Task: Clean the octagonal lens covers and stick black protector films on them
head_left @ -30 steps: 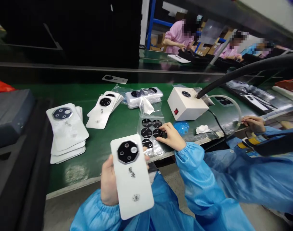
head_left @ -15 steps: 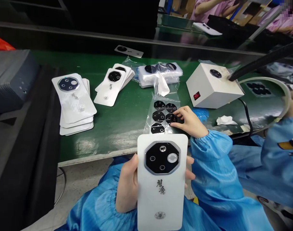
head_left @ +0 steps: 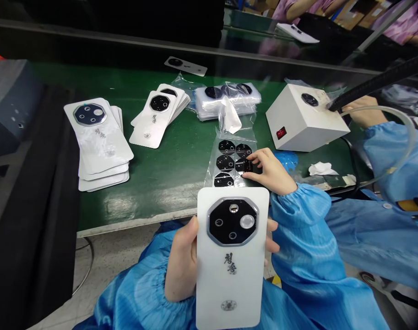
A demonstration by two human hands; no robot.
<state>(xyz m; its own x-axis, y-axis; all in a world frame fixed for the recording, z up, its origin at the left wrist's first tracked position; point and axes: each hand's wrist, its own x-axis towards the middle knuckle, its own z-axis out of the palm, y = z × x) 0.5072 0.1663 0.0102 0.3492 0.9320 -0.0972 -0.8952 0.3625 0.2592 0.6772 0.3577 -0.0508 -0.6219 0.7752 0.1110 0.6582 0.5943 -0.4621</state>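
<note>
My left hand [head_left: 183, 256] grips a white phone back cover [head_left: 229, 286] upright, thumb along its left edge and fingertips showing past the right. Near its top, an octagonal black camera area has a silver rim and several round openings. Beyond it, my right hand [head_left: 268, 172] reaches over a clear film sheet [head_left: 212, 160] bearing several black octagonal lens covers [head_left: 225, 162]. Thumb and fingers pinch the edges of one black lens cover [head_left: 243, 165] in the right column. Whether it has come off the film, I cannot tell.
Stacked white back covers stand at left [head_left: 100, 156] and centre [head_left: 149, 123]. Behind the film lies a bagged pile of lens covers [head_left: 225, 107]. A white box [head_left: 305, 123] with a red switch stands right, beside a hose [head_left: 401, 117] and a co-worker's hand [head_left: 368, 112].
The co-worker's hand has moved left and up, to behind the white box. My right hand stays at the same lens cover, and my left still holds the back cover. The view has shifted slightly.
</note>
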